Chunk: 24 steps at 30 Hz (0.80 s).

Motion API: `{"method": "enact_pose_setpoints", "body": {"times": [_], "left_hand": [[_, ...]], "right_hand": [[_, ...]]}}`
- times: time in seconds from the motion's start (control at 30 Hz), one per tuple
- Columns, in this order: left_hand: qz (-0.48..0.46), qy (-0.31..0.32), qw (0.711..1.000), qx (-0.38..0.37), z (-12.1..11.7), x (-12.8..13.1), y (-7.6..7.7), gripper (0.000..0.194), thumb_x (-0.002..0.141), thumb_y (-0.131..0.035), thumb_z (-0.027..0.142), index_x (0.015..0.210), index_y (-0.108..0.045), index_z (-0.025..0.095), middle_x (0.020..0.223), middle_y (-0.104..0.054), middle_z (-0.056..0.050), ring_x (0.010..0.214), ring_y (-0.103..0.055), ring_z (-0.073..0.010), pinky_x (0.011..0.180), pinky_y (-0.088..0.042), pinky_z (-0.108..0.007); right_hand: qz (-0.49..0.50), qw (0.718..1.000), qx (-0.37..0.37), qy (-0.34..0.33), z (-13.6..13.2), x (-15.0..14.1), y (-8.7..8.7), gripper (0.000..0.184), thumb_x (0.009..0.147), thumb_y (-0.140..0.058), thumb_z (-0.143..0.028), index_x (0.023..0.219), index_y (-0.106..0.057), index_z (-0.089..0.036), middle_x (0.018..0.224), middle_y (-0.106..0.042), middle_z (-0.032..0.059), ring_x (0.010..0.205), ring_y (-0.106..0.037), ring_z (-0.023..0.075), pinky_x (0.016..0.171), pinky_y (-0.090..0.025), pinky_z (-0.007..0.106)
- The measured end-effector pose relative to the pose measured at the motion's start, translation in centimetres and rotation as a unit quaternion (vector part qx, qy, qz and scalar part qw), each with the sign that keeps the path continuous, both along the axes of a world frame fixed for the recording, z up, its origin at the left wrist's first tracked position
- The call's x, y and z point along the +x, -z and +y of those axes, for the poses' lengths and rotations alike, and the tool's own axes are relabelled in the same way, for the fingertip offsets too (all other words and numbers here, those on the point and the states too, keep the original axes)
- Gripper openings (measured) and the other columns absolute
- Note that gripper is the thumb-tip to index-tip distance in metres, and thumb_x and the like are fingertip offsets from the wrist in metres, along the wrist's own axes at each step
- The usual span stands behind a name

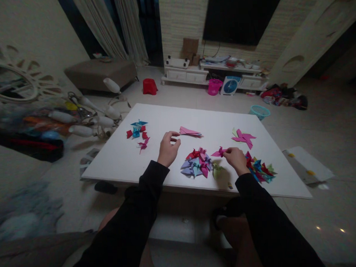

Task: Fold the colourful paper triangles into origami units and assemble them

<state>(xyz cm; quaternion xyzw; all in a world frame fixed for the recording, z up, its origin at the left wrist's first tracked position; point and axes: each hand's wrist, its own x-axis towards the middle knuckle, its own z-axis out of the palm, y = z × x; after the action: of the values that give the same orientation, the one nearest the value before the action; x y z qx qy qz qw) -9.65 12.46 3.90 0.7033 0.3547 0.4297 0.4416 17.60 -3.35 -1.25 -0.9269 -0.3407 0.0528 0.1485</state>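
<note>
Between the thumb and fingers of my right hand (237,160) is a magenta origami crane (219,152), held just above the white table (114,167). My left hand (168,149) hovers with fingers apart and curved, holding nothing. Its fingertips are close to a stack of folded pink paper (191,132); I cannot tell whether they touch. In front of me lies a cluster of red, purple, blue and pink cranes (196,164), with a yellow-green crane (217,170) beside it. Another multicoloured pile of cranes (260,168) sits right of my right hand, partly hidden by it.
At the table's left are blue and red folded papers (135,130) and a small pink crane (143,145). Pink and green folded strips (244,137) lie at the right. Beyond the table stand a red stool (150,86), a pink bin (215,86) and a teal basket (260,111).
</note>
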Motion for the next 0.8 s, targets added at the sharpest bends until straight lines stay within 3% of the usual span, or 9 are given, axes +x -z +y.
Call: {"method": "enact_pose_setpoints", "body": {"times": [0.17,0.37,0.67,0.8], "left_hand": [[0.000,-0.002,1.000,-0.005,0.0,0.3,0.0,0.015,0.082,-0.059,0.014,0.096,-0.062,0.018,0.107,-0.063,-0.006,0.083,-0.062,-0.0150,0.063,-0.048,-0.026],[0.003,0.002,1.000,-0.004,-0.3,0.3,-0.1,0.015,0.082,-0.059,0.014,0.096,-0.063,0.019,0.108,-0.065,-0.006,0.085,-0.062,-0.0160,0.065,-0.049,-0.026],[0.012,0.000,1.000,0.000,-0.3,0.1,-0.4,0.016,0.082,-0.059,0.012,0.096,-0.062,0.018,0.106,-0.065,-0.006,0.084,-0.063,-0.0160,0.065,-0.049,-0.027],[0.011,0.005,1.000,0.000,-0.4,0.1,-0.5,0.017,0.081,-0.058,0.011,0.096,-0.062,0.018,0.105,-0.065,-0.007,0.084,-0.063,-0.0159,0.065,-0.049,-0.026]], "right_hand": [[0.024,0.998,-0.046,0.035,-0.3,0.4,1.8,0.033,0.081,-0.060,-0.044,0.092,-0.080,-0.021,0.093,-0.077,0.0147,0.089,-0.071,0.0271,0.064,-0.042,0.029],[0.037,0.995,-0.064,0.065,-0.4,0.1,2.5,0.031,0.081,-0.060,-0.041,0.093,-0.080,-0.021,0.097,-0.077,0.0155,0.095,-0.071,0.0303,0.070,-0.046,0.032],[0.069,0.989,-0.134,0.003,0.0,-0.5,2.7,0.032,0.080,-0.062,-0.041,0.086,-0.079,-0.015,0.092,-0.076,0.0185,0.089,-0.072,0.0290,0.068,-0.046,0.030],[0.089,0.983,-0.155,-0.040,0.6,-1.1,2.2,0.031,0.079,-0.064,-0.043,0.084,-0.078,-0.017,0.087,-0.076,0.0149,0.083,-0.071,0.0253,0.067,-0.045,0.029]]}}
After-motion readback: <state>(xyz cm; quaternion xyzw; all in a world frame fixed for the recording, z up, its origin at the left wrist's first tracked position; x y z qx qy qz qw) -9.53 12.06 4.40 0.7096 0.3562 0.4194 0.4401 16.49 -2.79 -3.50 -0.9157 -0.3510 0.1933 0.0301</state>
